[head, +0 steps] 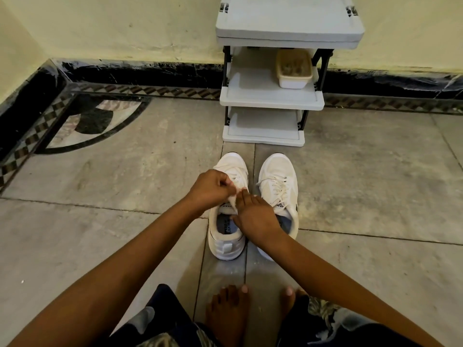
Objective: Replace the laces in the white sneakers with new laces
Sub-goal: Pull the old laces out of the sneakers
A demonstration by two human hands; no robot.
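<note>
**Fingers (223, 182) curled on the lace (235, 172)**

Left hand (210, 190) pinches the lace of the left white sneaker (225, 246), likely to work it loose; right hand (255, 217) pinches the tongue (226, 206), steadying it. Other sneaker (278, 176) waits just beside, both on the grey stone floor (125, 171) before a shelf rack (271, 101).
</note>
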